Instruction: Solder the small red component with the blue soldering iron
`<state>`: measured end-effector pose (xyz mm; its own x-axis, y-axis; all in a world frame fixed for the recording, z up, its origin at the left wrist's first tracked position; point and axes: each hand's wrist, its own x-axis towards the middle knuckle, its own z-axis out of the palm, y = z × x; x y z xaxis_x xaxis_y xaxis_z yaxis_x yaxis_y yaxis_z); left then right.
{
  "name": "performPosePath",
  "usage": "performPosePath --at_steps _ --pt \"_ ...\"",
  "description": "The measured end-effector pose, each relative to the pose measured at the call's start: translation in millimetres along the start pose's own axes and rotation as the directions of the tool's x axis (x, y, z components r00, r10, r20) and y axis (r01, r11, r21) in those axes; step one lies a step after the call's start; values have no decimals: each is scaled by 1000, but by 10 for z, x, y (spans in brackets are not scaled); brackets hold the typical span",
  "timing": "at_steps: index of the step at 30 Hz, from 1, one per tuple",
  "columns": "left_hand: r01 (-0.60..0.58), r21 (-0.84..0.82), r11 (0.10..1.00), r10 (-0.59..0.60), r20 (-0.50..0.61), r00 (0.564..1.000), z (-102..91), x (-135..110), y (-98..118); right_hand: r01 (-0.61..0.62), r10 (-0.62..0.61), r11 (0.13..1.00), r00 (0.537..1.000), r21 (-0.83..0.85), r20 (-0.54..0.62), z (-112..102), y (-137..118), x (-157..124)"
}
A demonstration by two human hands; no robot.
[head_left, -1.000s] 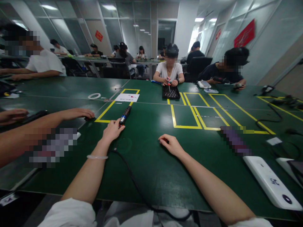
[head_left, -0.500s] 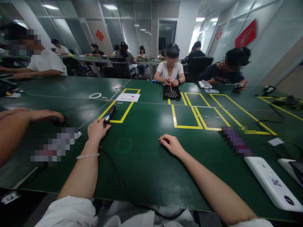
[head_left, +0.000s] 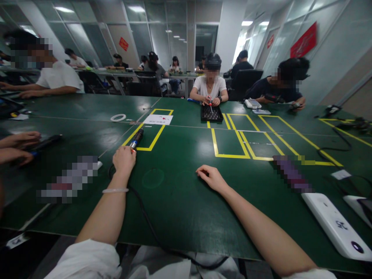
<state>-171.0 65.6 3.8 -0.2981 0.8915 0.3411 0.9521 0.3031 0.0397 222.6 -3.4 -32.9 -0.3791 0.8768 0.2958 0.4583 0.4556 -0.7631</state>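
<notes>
The left grip seems to hide the near end of the black cylindrical tool

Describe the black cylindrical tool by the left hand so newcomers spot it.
On the glossy green table, find the yellow tape rectangle left of centre. At its near-left corner is the person's bare left hand, closed over the black cylindrical tool. A blue band sets it apart from the flat white paper and white ring beyond.

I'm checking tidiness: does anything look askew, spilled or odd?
The white paper lies across the yellow tape outline, overlapping its lines rather than sitting inside. A faint ring marks the table near the left hand; its cause is unclear.
</notes>
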Motion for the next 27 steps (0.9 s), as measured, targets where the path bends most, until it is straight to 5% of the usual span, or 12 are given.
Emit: performPosePath --at_steps 3,6,8,11,14,18,22,27 --pt "-51 -143 988 43 -59 997 -49 -33 124 3 -3 1000 1000 0 1 2 -5 2" --pt "-179 -436 882 207 17 978 -127 -149 411 3 -3 1000 1000 9 2 -5 -22 1" --pt "-298 -619 727 407 37 913 -198 -299 681 0 0 1000 1000 14 3 -10 -33 -1" --pt "-396 -771 499 649 29 760 -306 -602 1095 -1 0 1000 1000 26 9 -3 -40 -6" --pt "-259 -894 366 749 118 652 -353 -889 1381 17 -19 994 1000 107 21 29 -41 -11" --pt "-26 -963 267 797 206 567 -311 -1081 1506 88 -95 991 993 99 65 72 -74 -22" --pt "40 -964 261 808 241 537 -287 -1101 1514 135 -136 991 985 11 108 86 -127 -35" --pt "20 -962 274 776 233 587 -298 -1116 1533 75 -75 997 995 2 64 87 -117 -36"
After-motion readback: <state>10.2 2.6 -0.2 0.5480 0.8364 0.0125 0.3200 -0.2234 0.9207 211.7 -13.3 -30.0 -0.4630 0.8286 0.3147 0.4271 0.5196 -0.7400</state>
